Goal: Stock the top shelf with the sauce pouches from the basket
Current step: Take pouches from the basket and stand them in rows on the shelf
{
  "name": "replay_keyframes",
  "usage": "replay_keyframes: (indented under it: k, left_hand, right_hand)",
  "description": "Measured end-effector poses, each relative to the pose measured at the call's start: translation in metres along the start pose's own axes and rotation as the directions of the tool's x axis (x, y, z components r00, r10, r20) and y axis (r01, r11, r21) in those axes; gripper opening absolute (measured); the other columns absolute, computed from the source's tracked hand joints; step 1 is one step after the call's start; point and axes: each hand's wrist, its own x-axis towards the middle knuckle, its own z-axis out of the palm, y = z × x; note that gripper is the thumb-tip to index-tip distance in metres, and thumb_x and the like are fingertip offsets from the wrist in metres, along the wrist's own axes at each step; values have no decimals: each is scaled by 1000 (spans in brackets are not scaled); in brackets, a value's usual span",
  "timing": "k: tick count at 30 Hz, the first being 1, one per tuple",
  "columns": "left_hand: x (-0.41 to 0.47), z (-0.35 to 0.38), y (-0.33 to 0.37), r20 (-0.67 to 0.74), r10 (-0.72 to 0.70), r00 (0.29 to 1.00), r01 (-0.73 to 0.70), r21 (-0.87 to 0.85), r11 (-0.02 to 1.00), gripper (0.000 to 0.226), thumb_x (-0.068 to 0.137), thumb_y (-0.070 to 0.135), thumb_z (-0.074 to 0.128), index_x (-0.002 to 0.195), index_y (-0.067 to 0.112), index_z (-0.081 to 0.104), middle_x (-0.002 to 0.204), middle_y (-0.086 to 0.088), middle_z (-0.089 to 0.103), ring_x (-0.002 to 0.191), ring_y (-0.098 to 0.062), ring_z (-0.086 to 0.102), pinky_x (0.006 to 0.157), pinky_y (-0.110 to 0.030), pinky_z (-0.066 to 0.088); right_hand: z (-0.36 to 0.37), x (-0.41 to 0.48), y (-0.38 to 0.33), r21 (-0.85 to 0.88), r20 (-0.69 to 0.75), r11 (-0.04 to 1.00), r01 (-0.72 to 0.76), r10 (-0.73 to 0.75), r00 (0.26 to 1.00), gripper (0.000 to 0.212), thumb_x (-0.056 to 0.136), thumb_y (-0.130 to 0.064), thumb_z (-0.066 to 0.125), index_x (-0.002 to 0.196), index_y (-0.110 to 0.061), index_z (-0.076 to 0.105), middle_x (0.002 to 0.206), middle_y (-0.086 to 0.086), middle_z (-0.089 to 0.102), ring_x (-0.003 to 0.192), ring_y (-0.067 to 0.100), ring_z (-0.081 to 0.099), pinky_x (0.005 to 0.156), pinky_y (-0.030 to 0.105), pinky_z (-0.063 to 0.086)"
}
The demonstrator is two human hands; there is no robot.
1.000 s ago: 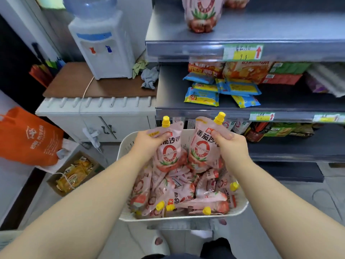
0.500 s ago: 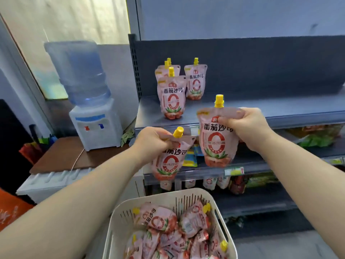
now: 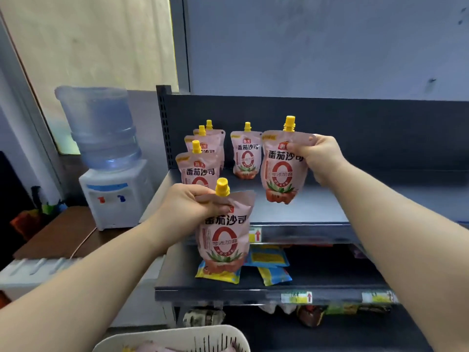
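Pouches: four standing upright at left of top shelf (image 3: 330, 209). Right hand (image 3: 320, 158) grips right pouch (image 3: 281, 168) by top corner, above shelf. Left hand (image 3: 189, 207) clutches left pouch (image 3: 224, 240) near cap, before shelf edge. Basket (image 3: 177, 337) below.

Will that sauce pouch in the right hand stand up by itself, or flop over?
The pouch probably stands: four like it sit upright on the top shelf. Pinched at its top corner by the right hand, it hangs straight, so likely soft, full and bottom-heavy.
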Motion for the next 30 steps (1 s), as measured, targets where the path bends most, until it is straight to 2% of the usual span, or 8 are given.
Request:
replay_keyframes:
  k: [8, 14, 17, 20, 23, 28, 30]
  left_hand:
    - [39, 30, 21, -124, 24, 992, -31, -51, 998, 16, 75, 2, 73, 83, 16, 76, 80, 5, 76, 78, -7, 72, 63, -14, 54]
    - [54, 46, 23, -200, -36, 979, 19, -84, 996, 16, 74, 2, 74, 82, 15, 76, 82, 2, 76, 80, -10, 72, 67, -18, 56]
    - [60, 50, 23, -228, -52, 972, 40, -56, 998, 15, 74, 4, 74, 85, 13, 76, 84, 1, 76, 82, -10, 72, 71, -21, 57]
    - [64, 49, 22, -277, -76, 958, 66, -46, 997, 15, 74, 6, 75, 81, 18, 76, 83, 2, 76, 81, -11, 72, 75, -26, 58]
    - [65, 45, 22, -282, -93, 955, 90, -23, 996, 19, 73, 8, 76, 72, 27, 77, 80, 5, 76, 80, -10, 72, 74, -26, 57]
    - [67, 43, 23, -293, -105, 950, 110, 2, 994, 21, 72, 9, 77, 71, 30, 77, 81, 3, 76, 81, -14, 72, 78, -33, 58]
    - [69, 45, 25, -293, -98, 951, 108, 17, 994, 22, 72, 9, 77, 69, 30, 77, 79, 5, 76, 80, -12, 72, 76, -31, 58]
  right_hand:
    - [28, 82, 34, 98, 116, 994, -41, 30, 993, 8, 82, -10, 70, 87, -15, 66, 86, 7, 73, 79, 26, 71, 72, 41, 58]
    - [53, 124, 48, 79, 201, 994, -75, 58, 978, 8, 83, -15, 70, 86, -20, 64, 86, 4, 72, 80, 23, 71, 72, 41, 58]
    - [64, 135, 62, 85, 243, 992, -98, 75, 967, 10, 83, -11, 69, 86, -19, 65, 89, 7, 72, 82, 25, 70, 69, 38, 58]
    - [68, 140, 80, 64, 288, 992, -111, 88, 953, 11, 83, -6, 68, 88, -16, 66, 94, 12, 71, 86, 28, 70, 76, 42, 58]
    - [67, 145, 89, 91, 292, 986, -138, 106, 950, 11, 85, -6, 66, 89, -16, 65, 100, 14, 70, 91, 29, 69, 83, 46, 56]
    - [70, 149, 89, 90, 320, 987, -131, 95, 943, 15, 88, -4, 60, 86, -19, 64, 104, 16, 69, 97, 33, 67, 87, 49, 54]
    - [70, 149, 90, 81, 313, 989, -128, 96, 945, 12, 87, -6, 61, 87, -18, 64, 104, 15, 69, 96, 32, 67, 86, 48, 54]
